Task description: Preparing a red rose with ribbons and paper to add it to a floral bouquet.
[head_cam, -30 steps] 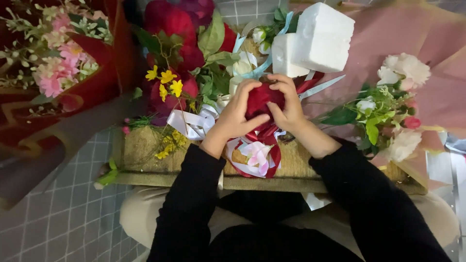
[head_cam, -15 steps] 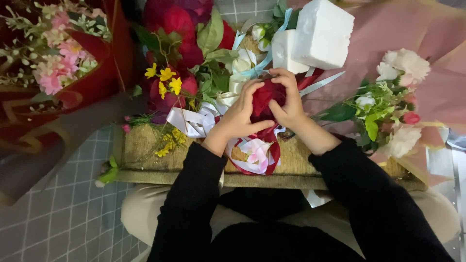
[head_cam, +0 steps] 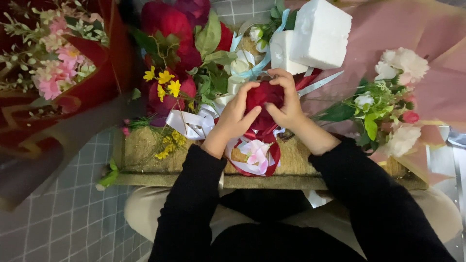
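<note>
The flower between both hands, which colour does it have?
Dark red flower, seen in the head view, held by the left hand and right hand.

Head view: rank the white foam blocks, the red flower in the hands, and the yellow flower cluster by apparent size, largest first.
1. white foam blocks, clearly largest.
2. red flower, cupped between the left hand and right hand, so partly hidden.
3. yellow flower cluster, close to the red flower in spread; this ranking is unsure.
</note>
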